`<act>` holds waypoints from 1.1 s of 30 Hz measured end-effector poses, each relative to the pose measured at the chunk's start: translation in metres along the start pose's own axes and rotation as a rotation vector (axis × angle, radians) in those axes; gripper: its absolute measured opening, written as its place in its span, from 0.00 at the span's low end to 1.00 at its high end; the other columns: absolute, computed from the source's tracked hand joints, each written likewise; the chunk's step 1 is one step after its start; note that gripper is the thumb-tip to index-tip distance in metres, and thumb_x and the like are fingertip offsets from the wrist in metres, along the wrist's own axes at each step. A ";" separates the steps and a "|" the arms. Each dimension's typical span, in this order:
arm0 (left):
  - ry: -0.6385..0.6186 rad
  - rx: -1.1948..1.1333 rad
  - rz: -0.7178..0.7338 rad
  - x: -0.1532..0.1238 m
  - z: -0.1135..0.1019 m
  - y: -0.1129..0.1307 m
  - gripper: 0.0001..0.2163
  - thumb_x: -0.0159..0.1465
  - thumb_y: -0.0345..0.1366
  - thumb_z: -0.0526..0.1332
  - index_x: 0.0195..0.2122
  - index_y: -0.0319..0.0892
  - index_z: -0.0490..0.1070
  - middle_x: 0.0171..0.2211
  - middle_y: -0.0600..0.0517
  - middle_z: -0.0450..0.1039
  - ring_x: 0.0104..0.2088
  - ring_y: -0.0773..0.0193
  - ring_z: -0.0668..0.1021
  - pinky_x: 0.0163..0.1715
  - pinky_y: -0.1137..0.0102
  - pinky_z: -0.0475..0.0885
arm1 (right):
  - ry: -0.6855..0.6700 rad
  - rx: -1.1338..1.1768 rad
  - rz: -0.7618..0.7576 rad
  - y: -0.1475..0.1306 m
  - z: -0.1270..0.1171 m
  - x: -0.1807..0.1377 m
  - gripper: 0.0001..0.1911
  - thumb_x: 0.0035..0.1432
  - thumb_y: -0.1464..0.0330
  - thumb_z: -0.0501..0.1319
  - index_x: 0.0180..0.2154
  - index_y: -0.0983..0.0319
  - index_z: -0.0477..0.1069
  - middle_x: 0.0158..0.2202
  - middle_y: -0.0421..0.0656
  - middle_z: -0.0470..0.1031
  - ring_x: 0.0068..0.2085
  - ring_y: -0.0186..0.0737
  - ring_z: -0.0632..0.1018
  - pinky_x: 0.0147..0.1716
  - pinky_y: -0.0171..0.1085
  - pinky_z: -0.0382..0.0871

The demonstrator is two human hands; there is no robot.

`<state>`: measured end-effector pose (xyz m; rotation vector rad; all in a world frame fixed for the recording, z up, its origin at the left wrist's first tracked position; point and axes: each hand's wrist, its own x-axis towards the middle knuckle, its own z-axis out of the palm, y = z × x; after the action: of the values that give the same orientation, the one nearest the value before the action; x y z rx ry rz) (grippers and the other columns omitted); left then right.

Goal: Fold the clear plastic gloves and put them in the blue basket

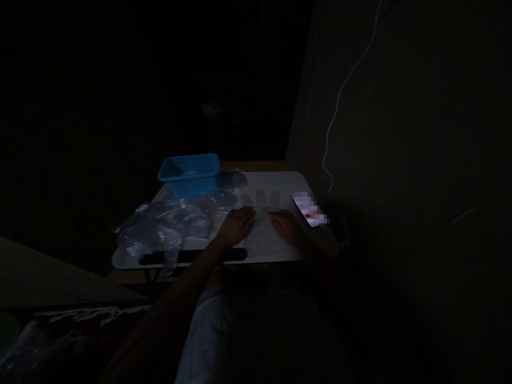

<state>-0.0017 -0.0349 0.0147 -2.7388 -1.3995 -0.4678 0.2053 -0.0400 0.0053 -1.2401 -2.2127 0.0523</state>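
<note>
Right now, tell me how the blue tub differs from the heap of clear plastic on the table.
The blue tub is rigid, opaque and upright with an open top, while the heap of clear plastic is limp, see-through and crumpled. The blue tub sits at the far left corner of the table, while the heap of clear plastic sprawls over the left side, reaching toward the left hand. Both rest on the table.
</note>
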 end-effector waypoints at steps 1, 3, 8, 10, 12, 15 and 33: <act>0.009 0.001 0.006 -0.001 0.000 0.000 0.20 0.65 0.38 0.43 0.56 0.40 0.59 0.58 0.45 0.60 0.58 0.59 0.62 0.54 0.58 0.58 | 0.005 0.011 -0.003 0.001 0.000 0.000 0.16 0.58 0.71 0.51 0.45 0.60 0.71 0.41 0.44 0.77 0.41 0.40 0.75 0.46 0.39 0.65; 0.035 0.001 0.008 -0.002 0.000 0.000 0.19 0.65 0.37 0.43 0.55 0.39 0.61 0.56 0.45 0.62 0.57 0.59 0.63 0.54 0.60 0.59 | 0.026 0.033 0.004 0.002 0.001 -0.001 0.17 0.57 0.72 0.51 0.46 0.59 0.71 0.41 0.44 0.77 0.42 0.40 0.75 0.46 0.39 0.65; 0.098 -0.014 -0.026 -0.005 -0.001 0.000 0.18 0.64 0.35 0.44 0.52 0.38 0.64 0.52 0.44 0.67 0.53 0.60 0.68 0.51 0.62 0.63 | 0.075 0.093 0.066 0.004 0.000 -0.001 0.17 0.56 0.73 0.51 0.45 0.59 0.72 0.39 0.43 0.77 0.41 0.39 0.76 0.44 0.38 0.67; 0.097 -0.012 -0.034 -0.006 0.001 -0.001 0.17 0.63 0.34 0.46 0.51 0.38 0.65 0.52 0.44 0.67 0.52 0.59 0.69 0.50 0.61 0.64 | 0.067 0.092 0.073 0.004 -0.001 -0.001 0.17 0.56 0.72 0.51 0.45 0.60 0.72 0.40 0.44 0.77 0.42 0.40 0.75 0.44 0.39 0.67; 0.091 -0.006 -0.030 -0.007 0.002 -0.002 0.18 0.62 0.32 0.47 0.51 0.37 0.64 0.52 0.43 0.67 0.52 0.59 0.69 0.50 0.61 0.65 | 0.038 0.079 0.069 0.004 -0.001 0.000 0.17 0.56 0.72 0.51 0.45 0.61 0.71 0.40 0.46 0.77 0.42 0.41 0.76 0.45 0.40 0.67; 0.079 0.000 -0.030 -0.008 0.002 -0.002 0.18 0.61 0.31 0.48 0.51 0.35 0.64 0.52 0.42 0.67 0.52 0.58 0.69 0.50 0.61 0.65 | -0.001 0.048 0.065 0.003 -0.001 0.000 0.17 0.56 0.72 0.51 0.46 0.61 0.71 0.40 0.46 0.77 0.41 0.40 0.76 0.44 0.39 0.67; -0.050 0.034 0.080 -0.010 -0.002 0.004 0.19 0.65 0.38 0.45 0.54 0.42 0.62 0.58 0.46 0.59 0.58 0.58 0.61 0.54 0.57 0.57 | 0.075 -0.053 0.103 0.005 0.000 0.002 0.20 0.49 0.77 0.54 0.45 0.62 0.70 0.46 0.47 0.74 0.47 0.43 0.73 0.49 0.43 0.64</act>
<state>-0.0045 -0.0455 0.0142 -2.7855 -1.2892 -0.3703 0.2084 -0.0357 0.0047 -1.3619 -2.0978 -0.0117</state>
